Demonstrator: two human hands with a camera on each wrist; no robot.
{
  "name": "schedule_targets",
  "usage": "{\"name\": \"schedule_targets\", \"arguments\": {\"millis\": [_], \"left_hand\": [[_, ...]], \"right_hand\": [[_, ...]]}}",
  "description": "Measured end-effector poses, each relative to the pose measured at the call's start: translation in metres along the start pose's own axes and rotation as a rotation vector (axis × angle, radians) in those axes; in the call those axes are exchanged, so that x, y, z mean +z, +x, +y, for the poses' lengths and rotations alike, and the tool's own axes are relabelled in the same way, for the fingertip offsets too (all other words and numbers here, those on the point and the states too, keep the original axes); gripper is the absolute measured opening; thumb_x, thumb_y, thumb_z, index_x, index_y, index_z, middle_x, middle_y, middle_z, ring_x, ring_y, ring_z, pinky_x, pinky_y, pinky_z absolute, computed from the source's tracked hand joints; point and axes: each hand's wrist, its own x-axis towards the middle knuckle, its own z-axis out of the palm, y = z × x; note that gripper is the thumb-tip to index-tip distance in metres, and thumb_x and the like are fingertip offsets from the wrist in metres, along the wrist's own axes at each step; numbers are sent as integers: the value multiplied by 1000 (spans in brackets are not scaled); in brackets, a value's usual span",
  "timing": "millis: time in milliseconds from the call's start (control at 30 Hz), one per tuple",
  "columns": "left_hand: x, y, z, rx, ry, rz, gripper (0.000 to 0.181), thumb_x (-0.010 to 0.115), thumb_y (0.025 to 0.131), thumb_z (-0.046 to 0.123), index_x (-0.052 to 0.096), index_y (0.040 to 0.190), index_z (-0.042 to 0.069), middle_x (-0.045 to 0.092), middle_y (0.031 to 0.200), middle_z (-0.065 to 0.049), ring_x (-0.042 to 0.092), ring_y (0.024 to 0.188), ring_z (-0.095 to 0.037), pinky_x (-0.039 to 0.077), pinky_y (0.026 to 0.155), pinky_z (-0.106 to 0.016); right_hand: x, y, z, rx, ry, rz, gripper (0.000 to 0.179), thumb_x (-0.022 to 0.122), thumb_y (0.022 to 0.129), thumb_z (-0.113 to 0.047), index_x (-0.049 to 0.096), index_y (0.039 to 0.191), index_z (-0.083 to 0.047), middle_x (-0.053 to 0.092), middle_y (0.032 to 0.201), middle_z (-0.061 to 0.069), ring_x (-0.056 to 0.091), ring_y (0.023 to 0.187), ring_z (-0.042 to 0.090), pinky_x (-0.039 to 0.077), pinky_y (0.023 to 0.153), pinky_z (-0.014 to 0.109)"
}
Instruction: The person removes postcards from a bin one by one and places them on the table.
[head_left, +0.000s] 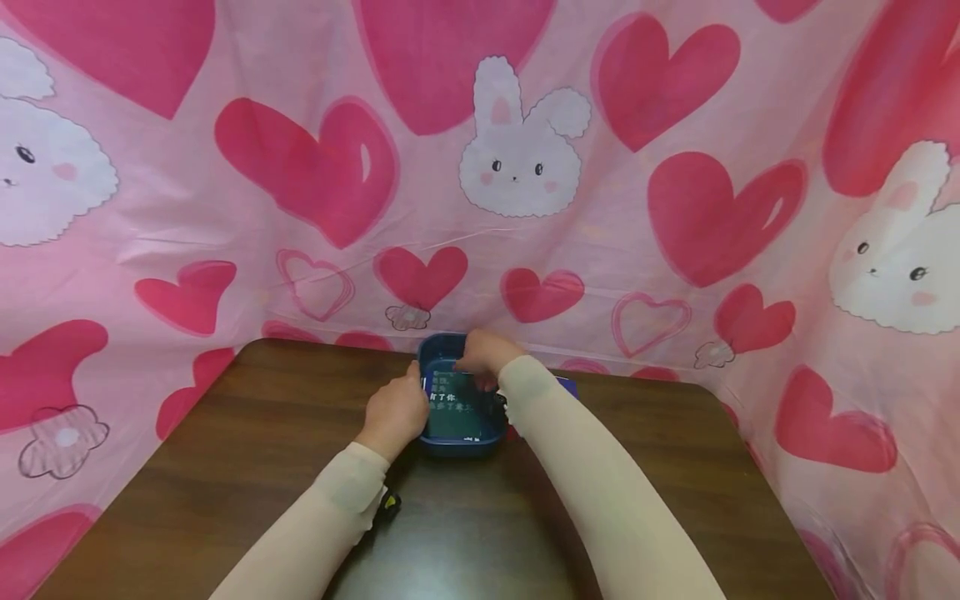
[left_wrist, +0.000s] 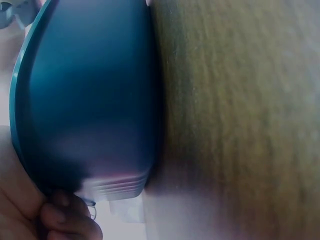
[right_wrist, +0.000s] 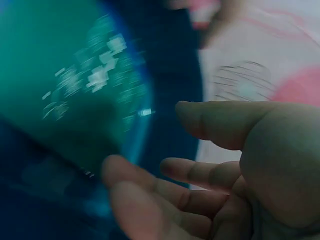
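A dark blue plastic basin (head_left: 459,447) stands on the table near its back edge. Inside it lies a flat, dark green item (head_left: 452,417) printed with white characters, its kind unclear. My left hand (head_left: 396,412) grips the basin's left rim; in the left wrist view, fingers of the left hand (left_wrist: 55,215) curl at the edge, beside the basin's outer wall (left_wrist: 95,100). My right hand (head_left: 486,353) reaches over the basin's right side. In the right wrist view, the right hand (right_wrist: 215,175) has thumb and fingers spread apart above the green item (right_wrist: 60,45), holding nothing.
Behind my right sleeve, part of a flat blue thing (head_left: 567,386) shows on the brown wooden table (head_left: 300,417). A pink cloth with hearts and rabbits (head_left: 420,183) hangs close behind the table and at both sides.
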Motion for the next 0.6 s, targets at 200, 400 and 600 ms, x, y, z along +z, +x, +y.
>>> {"name": "schedule_targets", "arguments": {"millis": [200, 400, 600], "left_hand": [[-1, 0, 2, -10, 2, -5, 64, 58, 114, 25, 43, 171, 1, 77, 139, -27, 80, 109, -44, 66, 97, -66], [-3, -2, 4, -11, -7, -12, 66, 62, 113, 26, 44, 171, 1, 77, 140, -27, 80, 109, -44, 67, 96, -66], [-3, -2, 2, -8, -9, -8, 66, 62, 112, 25, 44, 171, 1, 77, 139, -26, 80, 110, -44, 67, 96, -66]], "right_hand": [[22, 20, -8, 122, -164, -9, 46, 89, 96, -37, 79, 128, -4, 80, 110, 10, 76, 90, 28, 71, 83, 45], [24, 31, -16, 236, -114, -73, 101, 102, 80, -47, 54, 159, -5, 69, 136, 13, 65, 119, 32, 70, 92, 50], [29, 30, -8, 209, -88, -20, 92, 104, 80, -42, 60, 150, -1, 75, 117, 13, 74, 94, 29, 70, 74, 43]]}}
